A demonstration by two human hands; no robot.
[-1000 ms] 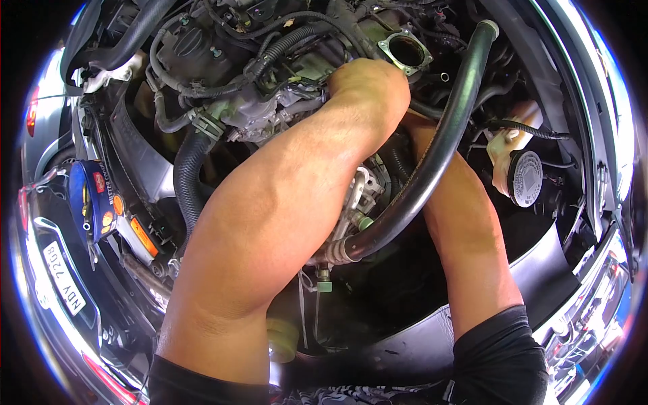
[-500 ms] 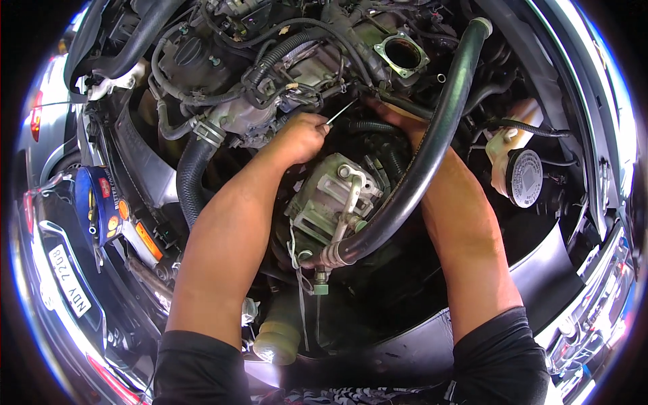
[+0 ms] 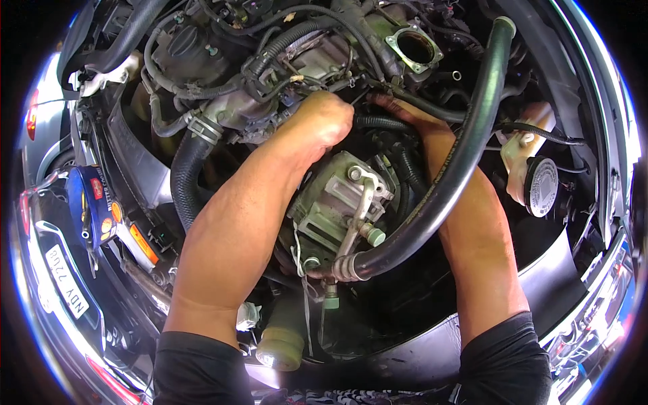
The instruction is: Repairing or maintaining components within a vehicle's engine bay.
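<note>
Deep in a car's engine bay, my left hand (image 3: 327, 120) is closed in a fist. A thin metal rod (image 3: 360, 95), partly visible just past the knuckles, runs from it toward the hoses at the back of the gap. Facing it is my right hand (image 3: 417, 116), reaching under a thin black hose (image 3: 432, 110); its fingertips lie in shadow and I cannot make out what they touch. Below both hands sits a grey metal compressor-like unit (image 3: 337, 196) with a metal pipe (image 3: 359, 216). A thick black hose (image 3: 466, 145) arches over my right forearm.
An open round throttle-type flange (image 3: 413, 52) is at the back right. On the left are a ribbed coolant hose (image 3: 185, 169) and a blue pouch (image 3: 93, 202) with tools. A reservoir with a round cap (image 3: 541, 187) stands right. A yellowish cylinder (image 3: 280, 344) glows near the front.
My left hand has moved right and turned over, hiding most of the rod that showed brightly before. The right hand stays near the same hoses. The whole view has shifted slightly.
</note>
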